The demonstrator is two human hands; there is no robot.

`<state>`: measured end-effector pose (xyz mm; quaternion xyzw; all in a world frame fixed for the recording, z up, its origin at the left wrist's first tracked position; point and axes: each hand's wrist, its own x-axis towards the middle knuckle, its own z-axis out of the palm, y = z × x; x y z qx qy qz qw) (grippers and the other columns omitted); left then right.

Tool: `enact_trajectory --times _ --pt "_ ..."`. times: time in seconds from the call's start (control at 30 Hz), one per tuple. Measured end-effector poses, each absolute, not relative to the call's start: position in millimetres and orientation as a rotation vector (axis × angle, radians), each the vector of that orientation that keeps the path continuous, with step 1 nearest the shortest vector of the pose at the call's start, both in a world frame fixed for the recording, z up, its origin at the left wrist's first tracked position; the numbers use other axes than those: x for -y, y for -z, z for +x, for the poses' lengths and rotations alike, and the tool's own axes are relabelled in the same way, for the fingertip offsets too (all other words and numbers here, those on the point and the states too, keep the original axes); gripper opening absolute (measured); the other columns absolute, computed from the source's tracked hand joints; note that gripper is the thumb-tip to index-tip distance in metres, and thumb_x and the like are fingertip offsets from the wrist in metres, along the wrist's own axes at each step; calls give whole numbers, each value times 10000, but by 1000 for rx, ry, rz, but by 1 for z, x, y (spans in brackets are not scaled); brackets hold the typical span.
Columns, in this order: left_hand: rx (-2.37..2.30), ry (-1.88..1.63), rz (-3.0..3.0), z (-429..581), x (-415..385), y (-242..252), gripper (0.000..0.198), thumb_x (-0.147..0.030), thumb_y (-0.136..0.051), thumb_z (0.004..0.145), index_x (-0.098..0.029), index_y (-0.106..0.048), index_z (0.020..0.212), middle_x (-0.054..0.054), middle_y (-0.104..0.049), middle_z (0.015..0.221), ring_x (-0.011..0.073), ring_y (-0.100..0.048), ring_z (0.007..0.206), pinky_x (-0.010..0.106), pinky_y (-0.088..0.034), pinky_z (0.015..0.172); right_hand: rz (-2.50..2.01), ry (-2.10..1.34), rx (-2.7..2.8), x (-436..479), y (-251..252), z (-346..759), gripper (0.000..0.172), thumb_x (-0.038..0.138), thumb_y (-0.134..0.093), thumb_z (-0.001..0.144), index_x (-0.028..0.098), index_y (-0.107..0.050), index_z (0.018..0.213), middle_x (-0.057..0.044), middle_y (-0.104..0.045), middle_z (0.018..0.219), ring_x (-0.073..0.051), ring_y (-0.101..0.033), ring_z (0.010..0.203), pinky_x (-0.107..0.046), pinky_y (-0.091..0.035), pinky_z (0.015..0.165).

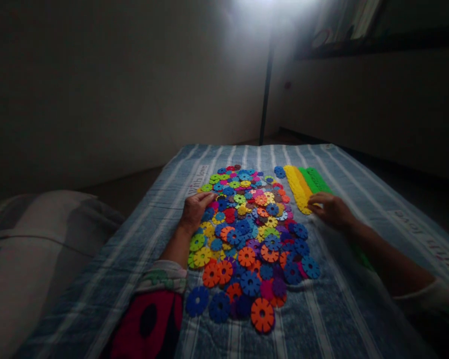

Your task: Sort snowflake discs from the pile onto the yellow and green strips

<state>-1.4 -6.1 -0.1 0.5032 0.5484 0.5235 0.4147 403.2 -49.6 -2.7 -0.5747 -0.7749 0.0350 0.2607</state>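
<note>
A wide pile of colourful notched plastic discs (250, 229) lies spread over the cloth, in blue, orange, yellow, red, purple and green. My left hand (196, 212) rests at the pile's left edge, its thumb and fingers pinched together; anything between them is too small to make out. To the right of the pile, discs lie overlapped in rows: a yellow row (296, 187) and a green row (316, 179). My right hand (331, 210) is at the near end of the yellow row with its fingertips closed together. Whatever they grip is hidden.
A blue striped cloth (134, 279) with printed lettering covers the table. One blue disc group (280, 172) sits left of the yellow row's far end. Pale bedding (48, 269) is at the left. Behind the table stands a dark lamp pole (267, 94).
</note>
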Motion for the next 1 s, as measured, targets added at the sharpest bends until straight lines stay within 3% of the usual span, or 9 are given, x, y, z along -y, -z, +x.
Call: enact_trajectory --times 0.27,0.4,0.57,1.0 --pt "-1374 -1332 1284 -3 3 6 425 -529 -803 553 -172 -776 781 94 -771 889 277 -685 953 396 -504 928 -1035 -168 2378 84 -4 286 144 160 -616 874 204 -727 793 -92 -705 988 -193 -646 878 -306 -511 756" --pt "-1358 -1329 1313 -3 6 4 429 -546 -802 563 -171 -772 768 92 -765 852 271 -685 947 392 -499 927 -816 -103 2570 93 -8 232 133 211 -616 905 208 -737 851 -108 -675 1108 -219 -599 1028 -332 -501 834" --pt "-1348 -1342 1302 -2 5 5 457 -566 -807 546 -176 -782 782 80 -765 850 288 -676 975 402 -493 954 -778 52 2741 98 -7 191 137 254 -627 909 209 -735 838 -99 -665 1060 -248 -553 1061 -410 -458 928" --pt "-1341 -1350 1261 -2 2 10 451 -550 -810 544 -179 -782 798 80 -767 872 276 -680 956 388 -501 931 -887 103 2797 95 0 188 146 226 -601 918 182 -723 853 -122 -654 1047 -271 -533 1078 -442 -432 946"
